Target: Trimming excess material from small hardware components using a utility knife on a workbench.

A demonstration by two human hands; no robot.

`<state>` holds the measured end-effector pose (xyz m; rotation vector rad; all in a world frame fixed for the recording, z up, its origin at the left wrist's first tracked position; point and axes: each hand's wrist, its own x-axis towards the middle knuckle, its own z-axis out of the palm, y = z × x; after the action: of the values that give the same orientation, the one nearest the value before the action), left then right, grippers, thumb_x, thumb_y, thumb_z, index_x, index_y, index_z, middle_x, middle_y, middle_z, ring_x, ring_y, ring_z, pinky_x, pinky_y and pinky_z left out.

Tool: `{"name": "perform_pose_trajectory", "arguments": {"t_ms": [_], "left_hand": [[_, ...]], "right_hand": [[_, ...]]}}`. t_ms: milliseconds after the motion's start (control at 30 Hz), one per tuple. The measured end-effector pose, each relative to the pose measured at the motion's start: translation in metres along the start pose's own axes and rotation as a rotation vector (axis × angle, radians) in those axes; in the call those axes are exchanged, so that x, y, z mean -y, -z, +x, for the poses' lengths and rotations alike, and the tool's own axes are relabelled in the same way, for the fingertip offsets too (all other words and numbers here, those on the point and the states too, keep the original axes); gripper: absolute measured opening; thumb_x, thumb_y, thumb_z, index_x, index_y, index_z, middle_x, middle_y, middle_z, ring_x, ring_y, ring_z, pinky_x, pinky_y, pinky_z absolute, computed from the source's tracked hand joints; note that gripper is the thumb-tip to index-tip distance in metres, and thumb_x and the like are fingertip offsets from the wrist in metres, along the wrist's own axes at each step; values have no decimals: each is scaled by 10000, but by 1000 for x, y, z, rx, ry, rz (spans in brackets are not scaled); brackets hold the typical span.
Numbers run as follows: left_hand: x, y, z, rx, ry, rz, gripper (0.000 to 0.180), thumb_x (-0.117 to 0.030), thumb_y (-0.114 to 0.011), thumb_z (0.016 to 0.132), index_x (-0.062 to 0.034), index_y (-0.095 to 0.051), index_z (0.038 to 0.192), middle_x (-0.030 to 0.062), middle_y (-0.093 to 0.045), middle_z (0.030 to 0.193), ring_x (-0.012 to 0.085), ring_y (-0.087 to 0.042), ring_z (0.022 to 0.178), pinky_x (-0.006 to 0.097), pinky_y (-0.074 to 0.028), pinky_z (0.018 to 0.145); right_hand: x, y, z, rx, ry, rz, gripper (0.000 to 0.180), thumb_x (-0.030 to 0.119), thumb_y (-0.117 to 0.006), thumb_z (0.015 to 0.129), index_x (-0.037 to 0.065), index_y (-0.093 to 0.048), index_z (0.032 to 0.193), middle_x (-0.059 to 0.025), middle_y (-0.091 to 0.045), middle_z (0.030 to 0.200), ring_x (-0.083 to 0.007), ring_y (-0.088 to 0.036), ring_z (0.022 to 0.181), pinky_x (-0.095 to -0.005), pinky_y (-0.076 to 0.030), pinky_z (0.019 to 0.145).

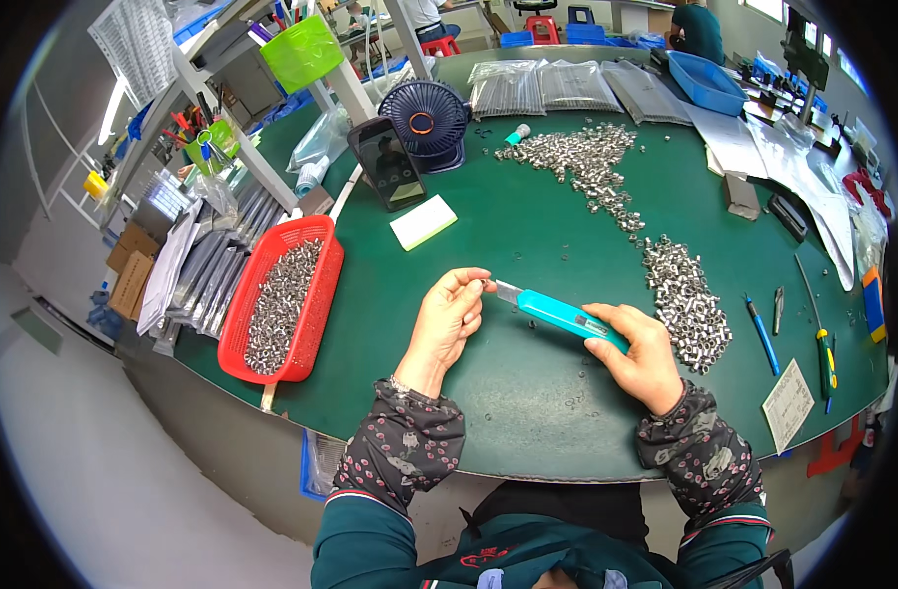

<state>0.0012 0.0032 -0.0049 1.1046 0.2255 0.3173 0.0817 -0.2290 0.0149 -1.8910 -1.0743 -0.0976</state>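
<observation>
Our left hand (447, 319) pinches a tiny metal piece (489, 284), seemingly to steady it at the blade (508, 293) of the teal knife (564, 317) our right hand (643, 355) grips; loose metal parts (686, 302) lie just beyond that hand, apparently for easy reach.

Turquoise utility knife (567, 316) in the right grip (637, 355), blade meeting the left grip (449, 316), which pinches a small metal piece (486, 283)! Metal rings (686, 306) heap up right and far on the green bench (517, 422); red basket (328, 285), loaded, sits left.
</observation>
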Motion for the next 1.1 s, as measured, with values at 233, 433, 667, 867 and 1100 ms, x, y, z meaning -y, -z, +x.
{"name": "perform_pose_trajectory", "arguments": {"t_ms": [233, 433, 667, 867, 1100], "left_hand": [[2, -1, -1, 76, 17, -96, 135, -125, -494, 863, -45, -490, 971, 20, -498, 784, 12, -327, 469, 130, -252, 358], [1, -5, -3, 59, -24, -25, 127, -119, -491, 864, -45, -491, 966, 10, -478, 764, 8, -316, 455, 131, -247, 356], [2, -6, -3, 68, -36, 112, 137, -115, -500, 859, -16, -520, 951, 8, -482, 693, 3, -314, 435, 137, -226, 363], [2, -6, -4, -5, 21, 78, 134, -119, -498, 860, -11, -525, 935, 6, -479, 687, 7, -311, 441, 139, -232, 369], [4, -1, -3, -43, 31, -25, 136, -129, -490, 865, -18, -522, 935, 11, -476, 715, 10, -314, 457, 136, -244, 376]], "right_hand": [[-4, -3, -1, 82, -96, 175, 295, 148, -622, 721, 43, -580, 993, -120, -589, 792, -231, -572, 667, -307, -444, 609], [-3, -2, 0, 193, -253, 359, 278, 157, -595, 757, 15, -575, 995, -108, -608, 797, -151, -565, 679, -281, -443, 630], [-8, -4, -3, 37, -29, 66, 262, 156, -615, 726, 58, -596, 968, -95, -576, 723, -227, -566, 612, -302, -441, 567], [14, -3, -3, -78, 178, -345, 343, 142, -646, 671, 97, -571, 1003, -77, -450, 627, -226, -498, 523, -330, -387, 457], [8, -2, -2, -132, 99, -217, 317, 133, -626, 697, 76, -565, 1003, -86, -474, 643, -246, -494, 514, -332, -391, 462]]}}
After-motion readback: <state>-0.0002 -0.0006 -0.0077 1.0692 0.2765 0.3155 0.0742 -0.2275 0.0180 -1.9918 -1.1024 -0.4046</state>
